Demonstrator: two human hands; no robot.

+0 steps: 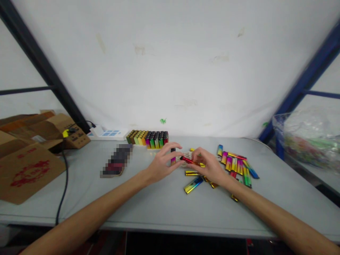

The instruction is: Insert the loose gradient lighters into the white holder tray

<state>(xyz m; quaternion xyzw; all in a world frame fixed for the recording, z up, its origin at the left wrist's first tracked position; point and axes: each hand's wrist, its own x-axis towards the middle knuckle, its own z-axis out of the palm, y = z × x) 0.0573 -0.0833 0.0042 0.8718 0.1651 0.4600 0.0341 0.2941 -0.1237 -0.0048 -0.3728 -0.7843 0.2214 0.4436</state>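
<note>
My right hand (208,164) grips a shiny red lighter (190,161) with a black end, held tilted above the table. My left hand (162,163) is close by on its left, fingers spread and curved, with the thumb tip at the lighter's black end. Through the gap in the left fingers a purple and yellow lighter (173,156) shows upright. Behind the right hand is a pale, partly hidden item (188,155). Below the hands lie loose metallic lighters, among them a blue and gold one (193,185) and a gold one (192,173).
Several colourful lighters (239,166) lie scattered at right. Upright rows of lighters (157,140) stand by the wall, near a power strip (110,134). A blurred-out dark object (117,161), cardboard boxes (37,170) and a black cable (66,170) are left; a plastic bag (310,138) is right.
</note>
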